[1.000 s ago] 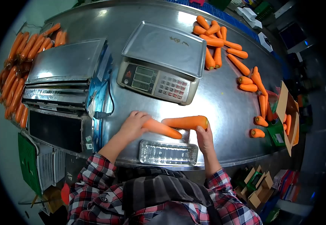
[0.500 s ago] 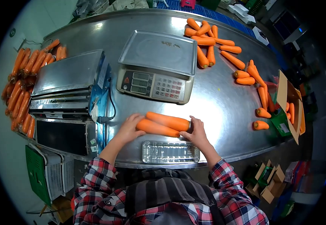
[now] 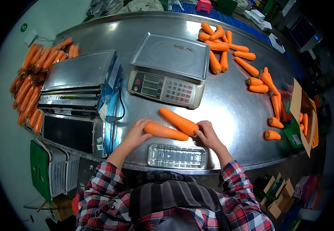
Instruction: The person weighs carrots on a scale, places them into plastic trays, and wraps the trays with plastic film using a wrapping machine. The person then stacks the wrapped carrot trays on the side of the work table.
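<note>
Two large carrots lie between my hands over the metal table, in front of the scale. My left hand (image 3: 136,134) is closed around the thick left end of the nearer carrot (image 3: 166,132). With thumb and fingers, my right hand (image 3: 210,135) grips the thick right end of the farther carrot (image 3: 177,120), whose thin end points up and left. The two carrots spread apart on the left and come close together near my right thumb. Just below them, a clear plastic tray (image 3: 177,166) sits by the table's near edge.
A digital scale (image 3: 163,89) stands ahead, with a wrapping machine (image 3: 72,77) and its cable to the left. Wrapped carrots (image 3: 29,94) are piled at far left. Loose carrots (image 3: 217,45) lie at back right, near a cardboard box (image 3: 297,100) on the right edge.
The farther carrot has swung so its thin end points away from the nearer one, opening a gap between them. My right hand has turned with it. The whole view has shifted slightly.
</note>
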The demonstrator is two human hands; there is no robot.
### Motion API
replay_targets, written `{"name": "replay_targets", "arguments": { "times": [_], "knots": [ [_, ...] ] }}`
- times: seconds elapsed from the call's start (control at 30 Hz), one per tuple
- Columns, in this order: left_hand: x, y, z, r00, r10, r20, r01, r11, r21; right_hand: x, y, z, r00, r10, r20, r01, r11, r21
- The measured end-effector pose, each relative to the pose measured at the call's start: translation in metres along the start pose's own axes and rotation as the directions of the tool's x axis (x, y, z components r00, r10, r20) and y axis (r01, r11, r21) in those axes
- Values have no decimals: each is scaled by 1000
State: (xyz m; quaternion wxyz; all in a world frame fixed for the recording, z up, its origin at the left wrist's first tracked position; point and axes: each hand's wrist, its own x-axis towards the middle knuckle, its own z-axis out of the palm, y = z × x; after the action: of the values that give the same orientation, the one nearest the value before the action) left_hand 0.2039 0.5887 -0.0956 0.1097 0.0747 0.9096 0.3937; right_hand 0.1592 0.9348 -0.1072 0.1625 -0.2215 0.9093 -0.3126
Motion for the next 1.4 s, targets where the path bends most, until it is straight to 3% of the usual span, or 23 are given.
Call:
{"name": "replay_targets", "arguments": {
  "times": [0.1, 0.2, 0.3, 0.37, 0.43, 0.5, 0.57, 0.6, 0.73, 0.8, 0.83, 0.87, 0.9, 0.97, 1.0, 1.07, 1.1, 1.17, 1.23, 1.33, 1.4],
  "knots": [
    [-2, -3, 4, 999, -46, -8, 45, 993, -106, 2, 1, 12, 983, -48, -178, 75, 986, 147],
    [-5, 1, 6, 996, -58, -64, 49, 989, -137, 1, -23, 9, 968, -30, -249, 58, 993, 107],
    [-6, 1, 9, 994, -77, -75, 61, 979, -192, 13, -32, 12, 989, 18, -148, -9, 998, 61],
    [-7, 0, 6, 996, -49, -70, 35, 981, -189, 17, -28, 13, 979, 160, -126, -110, 935, 336],
    [-9, 2, 2, 998, -20, -66, 12, 993, -119, 19, -31, 2, 964, 266, -23, -202, 783, 589],
    [-10, 6, 0, 998, 14, -53, -14, 1000, 18, 20, -25, 1, 986, 167, -29, -143, 911, 388],
    [-12, 9, 3, 996, 42, -82, -38, 998, 41, 18, -25, 5, 996, 55, -76, -44, 988, 145],
    [-13, 10, 5, 994, 56, -95, -51, 997, 53, 17, -26, 7, 988, -18, -154, 10, 998, -55],
    [-16, 4, 12, 980, 173, -97, -144, 956, 255, 16, -36, 11, 980, -46, -196, 10, 983, -181],
    [-17, 5, 14, 970, 221, -98, -173, 917, 359, 17, -20, 25, 964, 51, -261, -36, 997, 62],
    [-17, 7, 14, 981, 178, -81, -143, 935, 324, 14, -11, 32, 954, 103, -283, -51, 981, 185],
    [-17, 12, 11, 989, 133, -65, -109, 951, 289, 5, -8, 29, 918, 286, -275, -160, 901, 403],
    [-17, 15, 10, 995, 87, -50, -71, 965, 253, 3, 1, 27, 859, 293, -419, -211, 950, 231],
    [-15, 7, 6, 997, -25, -77, 18, 996, -91, -7, 9, 8, 834, 551, 33, -517, 759, 396],
    [-12, 1, 4, 994, -81, -78, 58, 964, -261, -10, 5, 9, 840, 529, 122, -518, 714, 471],
    [3, -16, 6, 944, -307, 126, 330, 830, -451, -11, -17, 7, 855, 451, 255, -503, 602, 620],
    [8, -14, 4, 888, -390, 243, 459, 724, -515, -6, -20, 9, 835, 486, 259, -530, 583, 616],
    [10, -10, 6, 895, -381, 232, 442, 681, -584, 0, -24, 8, 812, 535, 233, -562, 606, 564],
    [15, -13, 4, 895, -353, 273, 446, 670, -594, -1, -10, 14, 841, 527, 121, -460, 578, 674],
    [13, 7, -2, 978, -206, 43, 201, 852, -484, -4, 4, 8, 871, 488, -61, -272, 582, 766],
    [5, 21, -22, 992, -114, -62, 71, 877, -476, -6, -17, -14, 873, 468, -138, -196, 596, 779]
  ]
}}
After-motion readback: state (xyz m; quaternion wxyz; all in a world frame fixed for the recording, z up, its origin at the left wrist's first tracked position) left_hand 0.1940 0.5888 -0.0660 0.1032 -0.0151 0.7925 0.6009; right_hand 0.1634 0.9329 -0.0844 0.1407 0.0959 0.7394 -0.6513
